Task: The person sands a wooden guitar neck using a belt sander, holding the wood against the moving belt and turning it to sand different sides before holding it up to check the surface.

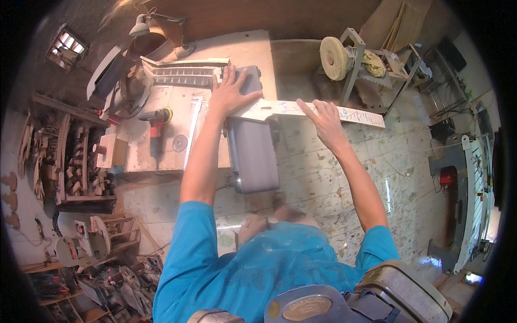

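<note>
A long pale wooden piece (288, 107), wide at its left end and narrow toward the right, lies across a belt sander (252, 156) with a dark grey belt. Blue pen marks run along its narrow part. My left hand (230, 96) is spread flat over the wide end and the machine, thumb stretched to the right. How much wood lies beneath that palm is hidden. My right hand (326, 121) grips the narrow part, fingers over its top, and the marked end sticks out past it to the right.
On the workbench (207, 148) to the left lie a red-and-black power sander (156, 132), a pale straight strip (192, 132) and a round disc (180, 142). A lamp (141, 26) stands behind. At the far right is a buffing wheel (331, 59); shelves of wood (62, 156) stand left.
</note>
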Tool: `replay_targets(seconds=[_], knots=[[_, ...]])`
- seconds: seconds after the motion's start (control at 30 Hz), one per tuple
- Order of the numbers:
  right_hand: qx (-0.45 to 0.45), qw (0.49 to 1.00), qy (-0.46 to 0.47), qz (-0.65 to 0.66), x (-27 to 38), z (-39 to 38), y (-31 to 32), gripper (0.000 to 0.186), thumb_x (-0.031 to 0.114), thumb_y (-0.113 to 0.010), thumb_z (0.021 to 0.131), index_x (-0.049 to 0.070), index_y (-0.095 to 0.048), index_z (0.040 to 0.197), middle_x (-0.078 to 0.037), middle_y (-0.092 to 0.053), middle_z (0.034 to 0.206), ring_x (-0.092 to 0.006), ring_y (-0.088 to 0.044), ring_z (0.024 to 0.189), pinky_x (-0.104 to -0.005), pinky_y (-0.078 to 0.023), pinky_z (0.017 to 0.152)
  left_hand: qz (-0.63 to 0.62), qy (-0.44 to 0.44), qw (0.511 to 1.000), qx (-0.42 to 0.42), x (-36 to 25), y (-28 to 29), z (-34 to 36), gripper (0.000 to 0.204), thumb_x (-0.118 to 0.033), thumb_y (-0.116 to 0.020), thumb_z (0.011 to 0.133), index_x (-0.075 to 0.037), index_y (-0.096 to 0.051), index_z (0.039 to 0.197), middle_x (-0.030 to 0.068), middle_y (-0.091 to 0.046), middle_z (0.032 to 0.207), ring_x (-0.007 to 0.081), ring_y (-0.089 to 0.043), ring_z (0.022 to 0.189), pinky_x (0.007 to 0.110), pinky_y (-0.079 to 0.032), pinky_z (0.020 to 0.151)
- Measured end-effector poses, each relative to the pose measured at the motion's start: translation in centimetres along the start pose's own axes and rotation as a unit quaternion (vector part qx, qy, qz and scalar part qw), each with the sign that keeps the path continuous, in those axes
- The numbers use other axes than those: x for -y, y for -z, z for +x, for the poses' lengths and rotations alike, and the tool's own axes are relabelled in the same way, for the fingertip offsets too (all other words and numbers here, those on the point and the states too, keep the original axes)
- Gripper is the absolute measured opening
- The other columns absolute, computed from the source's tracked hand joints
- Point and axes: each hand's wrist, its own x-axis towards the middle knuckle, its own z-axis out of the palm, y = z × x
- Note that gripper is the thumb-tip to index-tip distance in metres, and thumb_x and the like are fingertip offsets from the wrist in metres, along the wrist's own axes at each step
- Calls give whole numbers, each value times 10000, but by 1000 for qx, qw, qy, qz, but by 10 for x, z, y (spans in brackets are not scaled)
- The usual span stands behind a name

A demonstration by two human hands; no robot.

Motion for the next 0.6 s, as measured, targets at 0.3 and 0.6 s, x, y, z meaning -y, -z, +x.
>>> replay_targets(seconds=[0.3, 0.6], knots=[[-7, 1000, -26, 10, 4, -1, -8, 851, -68, -532, 855, 336, -320, 1573, -104, -518, 1252, -285, -500, 1228, -562, -358, 1079, 1, 0, 1000, 24, 3, 1, 5, 1029, -855, -461, 805, -262, -219, 1611, 173, -137, 1669, 307, -82, 1556, 598, -18, 1225], [-29, 998, -46, 16, 9, -8, -5, 802, -93, -502, 819, 284, -426, 1523, -99, -495, 1240, -291, -480, 1222, -595, -307, 1125, 22, -18, 999, 37, 4, 0, 14, 1013, -856, -431, 814, -272, -210, 1612, 162, -125, 1673, 304, -79, 1557, 567, -16, 1236]])
